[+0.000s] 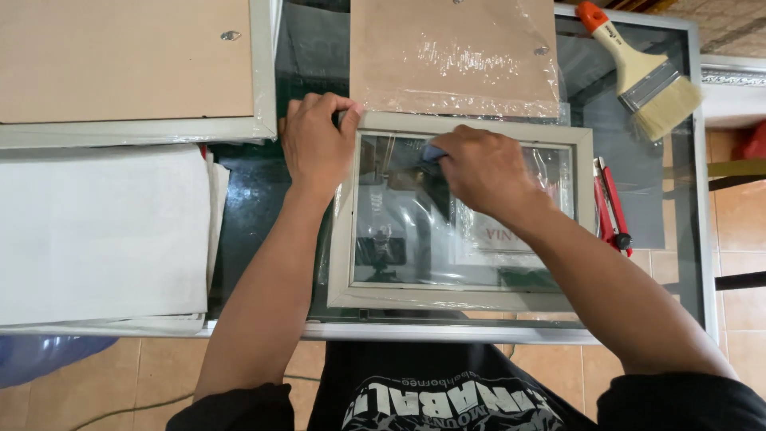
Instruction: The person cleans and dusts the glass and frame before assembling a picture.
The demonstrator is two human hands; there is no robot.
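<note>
Centrally on the glass-topped counter (255, 199) lies a pale grey rectangular picture frame with a glass pane (459, 299). Left hand (315, 144) grips the frame's upper left corner, fingers curled over the edge. Right hand (483, 168) presses a small blue cloth (432, 152) onto the pane, fingers clenched around it. Beyond the frame's upper right corner rests a wide orange-handled paintbrush (650, 76).

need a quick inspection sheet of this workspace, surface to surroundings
surface: glass-topped table, metal rim.
job's things: pale picture frame with its pane lying flat; small blue cloth on the pane.
clutter: paintbrush, red tool, plastic-wrapped backing board, second frame face down, white sheets.
grips: left hand pinches the frame's top-left corner; right hand presses the cloth.
cables: thin cord on the floor.
surroundings: tiled floor.
</note>
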